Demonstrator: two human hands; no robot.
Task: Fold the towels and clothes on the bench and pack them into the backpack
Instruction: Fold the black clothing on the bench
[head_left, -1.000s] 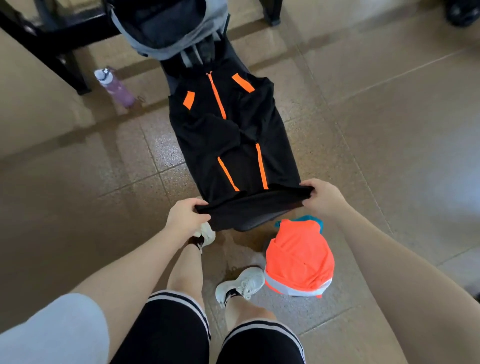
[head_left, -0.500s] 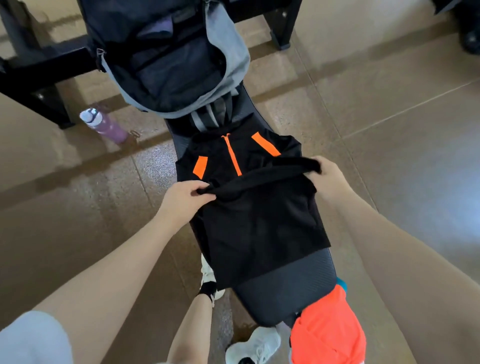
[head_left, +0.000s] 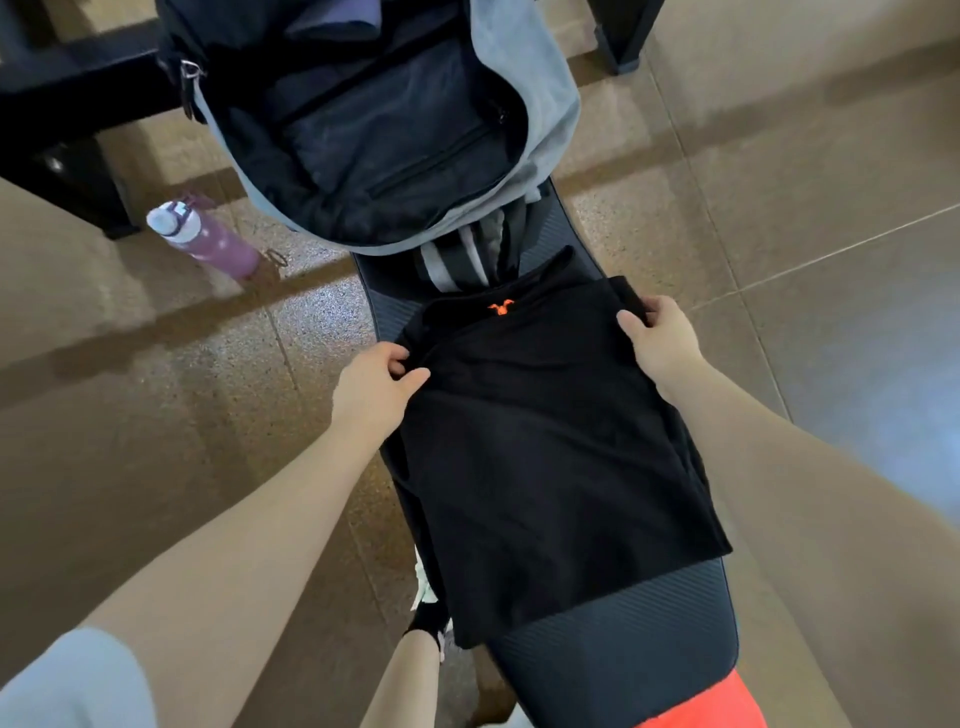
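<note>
Lying folded in half on the dark ribbed bench (head_left: 623, 644), black jacket (head_left: 550, 457), its doubled-over edge reaching the collar end, a small orange zipper bit (head_left: 500, 308) peeking out just beyond the fold. Pinching the near-left corner of that folded edge between thumb and curled fingers, left hand (head_left: 374, 387). Gripping the far-right corner, right hand (head_left: 660, 340), fingers wrapped over the cloth, thumb on top. Sitting wide open at the bench's far end, just past the jacket's collar, grey and black backpack (head_left: 524, 104), straps trailing toward the jacket. Showing at the bench's near end, bottom edge of view, an orange garment (head_left: 711, 706). Lying on the brown tiled floor (head_left: 156, 415) left of the bench, purple water bottle (head_left: 208, 239).
</note>
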